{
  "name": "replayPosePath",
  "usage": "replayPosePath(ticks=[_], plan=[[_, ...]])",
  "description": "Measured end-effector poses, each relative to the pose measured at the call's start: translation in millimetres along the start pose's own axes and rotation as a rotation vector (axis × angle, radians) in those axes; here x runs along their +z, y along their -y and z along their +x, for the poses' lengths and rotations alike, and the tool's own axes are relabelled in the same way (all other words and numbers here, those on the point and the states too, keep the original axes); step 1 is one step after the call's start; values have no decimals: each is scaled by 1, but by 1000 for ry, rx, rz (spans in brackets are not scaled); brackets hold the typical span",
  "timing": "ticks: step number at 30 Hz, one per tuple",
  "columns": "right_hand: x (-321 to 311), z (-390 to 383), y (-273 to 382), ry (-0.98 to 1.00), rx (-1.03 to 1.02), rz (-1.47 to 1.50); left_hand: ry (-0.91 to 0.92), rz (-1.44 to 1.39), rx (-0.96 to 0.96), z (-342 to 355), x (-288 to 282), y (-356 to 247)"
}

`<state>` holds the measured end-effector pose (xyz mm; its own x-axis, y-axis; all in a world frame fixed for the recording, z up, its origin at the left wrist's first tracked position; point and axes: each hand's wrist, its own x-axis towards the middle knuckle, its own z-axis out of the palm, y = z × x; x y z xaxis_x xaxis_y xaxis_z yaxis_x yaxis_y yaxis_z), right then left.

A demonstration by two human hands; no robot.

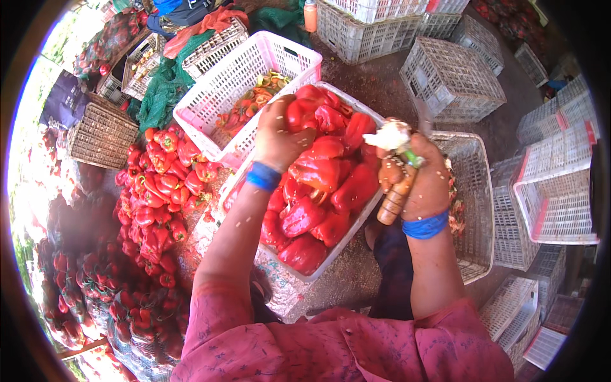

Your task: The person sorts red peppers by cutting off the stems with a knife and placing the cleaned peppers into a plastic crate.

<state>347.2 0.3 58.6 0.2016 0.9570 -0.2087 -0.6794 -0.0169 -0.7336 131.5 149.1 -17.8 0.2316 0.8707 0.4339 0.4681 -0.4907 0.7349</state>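
Observation:
My left hand [280,137], a blue band at its wrist, is closed round a red bell pepper [304,114] at the far left of the heaped white crate [372,213]. More red bell peppers [318,172] fill that crate between my arms. Over its right side, my right hand [425,175] grips a knife [396,200] by its wooden handle; the blade points away and is blurred. Held in the same hand is a pepper core [389,135], pale with seeds and a green stem. Loose seeds stick to both hands and forearms.
A pink-and-white crate [191,111] with pepper scraps [254,99] stands beyond my left hand. To the right is a grey crate [477,191] holding more scraps. A red pepper pile [159,191] lies at left, near filled net bags [127,299]. Stacked crates [452,79] stand behind.

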Motion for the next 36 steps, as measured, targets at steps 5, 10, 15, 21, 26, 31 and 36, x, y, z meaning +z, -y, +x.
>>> replayPosePath(ticks=[5,10,15,21,26,31,36], plan=[[-8,-2,16,-127,-39,12,456,658,-106,22,90,54],[-24,-2,23,-85,-42,84,544,880,-172,32,117,38],[-50,-2,40,-251,-47,-106,763,824,-85,26,67,56],[-114,-7,77,-741,-225,-810,729,721,-170,28,77,55],[-308,-4,84,-781,-133,-1399,769,555,-238,29,61,62],[-303,5,52,-785,-110,-1472,263,472,-22,-2,18,69],[-36,12,-21,-613,-111,-1146,-261,231,-88,-41,-74,142]])
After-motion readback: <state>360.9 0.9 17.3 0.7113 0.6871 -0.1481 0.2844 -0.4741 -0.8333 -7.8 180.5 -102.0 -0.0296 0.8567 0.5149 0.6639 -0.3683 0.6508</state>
